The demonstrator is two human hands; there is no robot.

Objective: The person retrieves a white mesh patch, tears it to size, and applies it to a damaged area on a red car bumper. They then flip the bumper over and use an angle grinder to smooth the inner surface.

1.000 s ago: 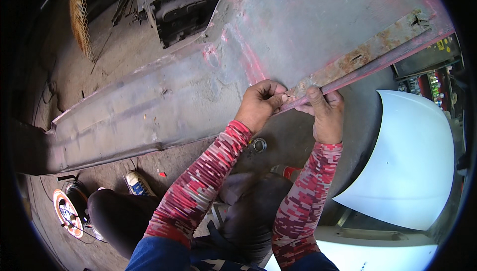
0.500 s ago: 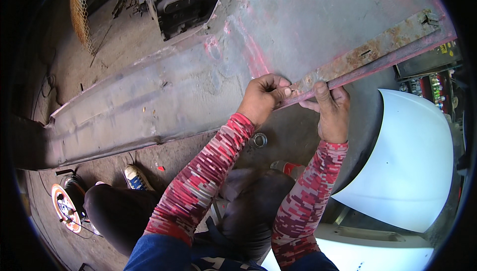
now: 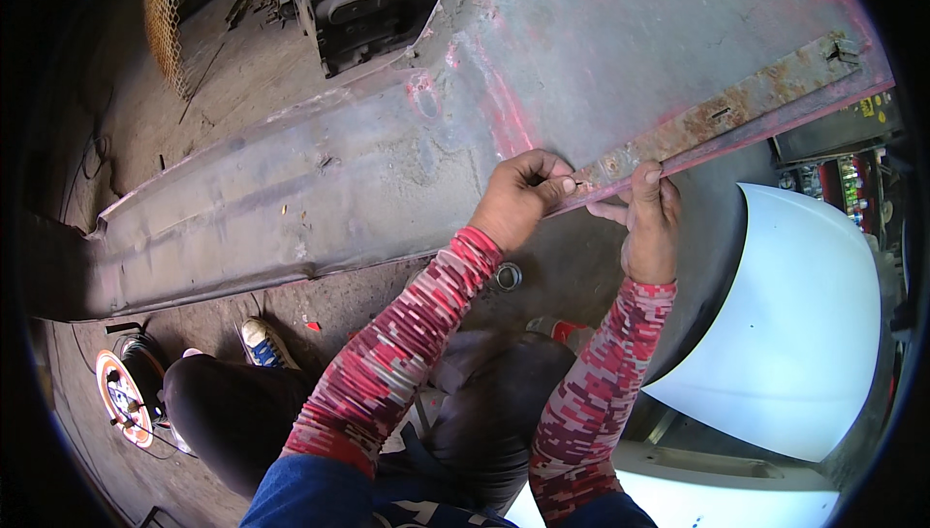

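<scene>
A large grey metal body panel with pink patches stretches across the view. Along its right-hand edge runs a rusty metal strip. My left hand is closed in a pinch at the strip's near end, thumb on the panel's lip. Whatever may be between those fingertips is hidden. To its right, my right hand grips the same edge, with the thumb on top and the fingers curling under. Both forearms wear red patterned sleeves.
A white curved car panel stands to the right, with another white part below it. An engine block sits at the far left on the floor. A cable reel lies lower left, and a metal ring rests under the panel.
The right thumb has shifted slightly right along the panel's edge, away from the left hand. My left hand keeps its pinch at the strip's end. The whole view has shifted a little.
</scene>
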